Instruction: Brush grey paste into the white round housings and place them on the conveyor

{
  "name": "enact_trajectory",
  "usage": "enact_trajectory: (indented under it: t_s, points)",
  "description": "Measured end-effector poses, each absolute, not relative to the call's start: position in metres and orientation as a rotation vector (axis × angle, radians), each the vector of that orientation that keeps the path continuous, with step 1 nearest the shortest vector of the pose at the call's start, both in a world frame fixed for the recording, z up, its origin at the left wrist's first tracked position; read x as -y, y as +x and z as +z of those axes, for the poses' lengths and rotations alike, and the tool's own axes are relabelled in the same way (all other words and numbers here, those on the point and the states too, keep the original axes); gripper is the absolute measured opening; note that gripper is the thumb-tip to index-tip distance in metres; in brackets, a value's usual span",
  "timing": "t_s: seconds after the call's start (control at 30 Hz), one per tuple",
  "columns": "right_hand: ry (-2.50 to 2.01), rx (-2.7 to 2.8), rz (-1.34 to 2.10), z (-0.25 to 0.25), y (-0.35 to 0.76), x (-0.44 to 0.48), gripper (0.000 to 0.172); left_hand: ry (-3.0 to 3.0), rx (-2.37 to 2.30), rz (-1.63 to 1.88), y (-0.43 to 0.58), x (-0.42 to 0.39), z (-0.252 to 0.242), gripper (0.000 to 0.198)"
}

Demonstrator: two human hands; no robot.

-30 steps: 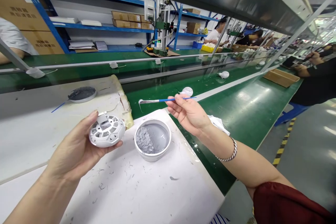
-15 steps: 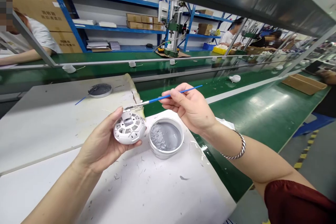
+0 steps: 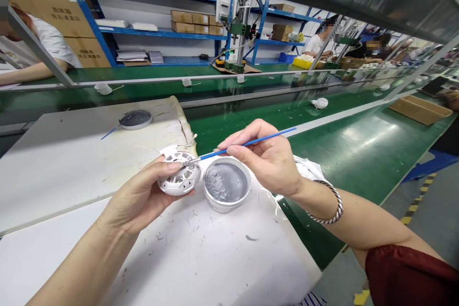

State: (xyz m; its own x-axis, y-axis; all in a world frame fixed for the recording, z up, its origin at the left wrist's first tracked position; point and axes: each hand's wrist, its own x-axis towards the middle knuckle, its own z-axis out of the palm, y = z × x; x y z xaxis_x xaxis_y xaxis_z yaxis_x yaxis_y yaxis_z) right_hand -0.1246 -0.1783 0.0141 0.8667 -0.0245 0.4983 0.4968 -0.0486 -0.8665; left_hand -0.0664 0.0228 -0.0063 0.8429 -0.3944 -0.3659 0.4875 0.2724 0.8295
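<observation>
My left hand point(image 3: 139, 198) grips a round white perforated plastic housing point(image 3: 180, 177) just left of an open round tin of grey paste point(image 3: 224, 207). My right hand point(image 3: 267, 158) pinches a thin blue-handled brush point(image 3: 247, 144) above the tin. The brush's metal tip reaches into the housing's upper side and appears to touch it. Fingers of my left hand cover part of the housing. Both hands are over a scuffed white board point(image 3: 201, 258) that bears the tin.
Behind the board, a second white board point(image 3: 60, 172) carries a small dish of dark paste point(image 3: 135, 119) with a blue brush point(image 3: 109, 132). A green conveyor belt point(image 3: 344, 138) carries white parts point(image 3: 320, 103). A cardboard tray point(image 3: 419, 110) lies on it; co-workers sit beyond.
The brush tip has moved from above the housing onto its upper side. The housing has turned in my left hand, and my hands have drawn closer together.
</observation>
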Motion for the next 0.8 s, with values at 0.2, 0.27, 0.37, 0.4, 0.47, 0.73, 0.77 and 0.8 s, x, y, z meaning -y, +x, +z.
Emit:
enact_trajectory:
  t_s: [0.2, 0.27, 0.37, 0.4, 0.47, 0.73, 0.77, 0.8]
  points:
    - [-1.652, 0.492, -0.513, 0.006, -0.129, 0.183, 0.01, 1.188, 0.003, -0.615, -0.069, -0.024, -0.009, 0.035]
    - [-1.653, 0.551, -0.532, 0.005, -0.13, 0.186, 0.011, 1.189, 0.024, -0.616, -0.07, -0.024, -0.009, 0.039]
    - [-1.646, 0.571, -0.562, 0.01, -0.135, 0.192, 0.013, 1.184, 0.026, -0.599, -0.07, -0.025, -0.009, 0.041]
    - [-1.635, 0.567, -0.597, 0.013, -0.137, 0.194, 0.013, 1.19, 0.016, -0.577, -0.07, -0.026, -0.009, 0.04]
    - [-1.598, 0.561, -0.719, 0.02, -0.141, 0.199, 0.015, 1.211, 0.001, -0.51, -0.069, -0.026, -0.01, 0.037]
    - [-1.566, 0.521, -1.095, 0.02, -0.156, 0.215, 0.016, 1.228, 0.034, -0.367, -0.068, -0.021, -0.011, 0.039]
    - [-1.557, 0.495, -1.119, 0.017, -0.158, 0.217, 0.015, 1.223, 0.003, -0.322, -0.061, -0.028, -0.012, 0.04]
    - [-1.548, 0.469, -1.135, 0.014, -0.159, 0.221, 0.015, 1.228, -0.026, -0.26, -0.051, -0.039, -0.014, 0.042]
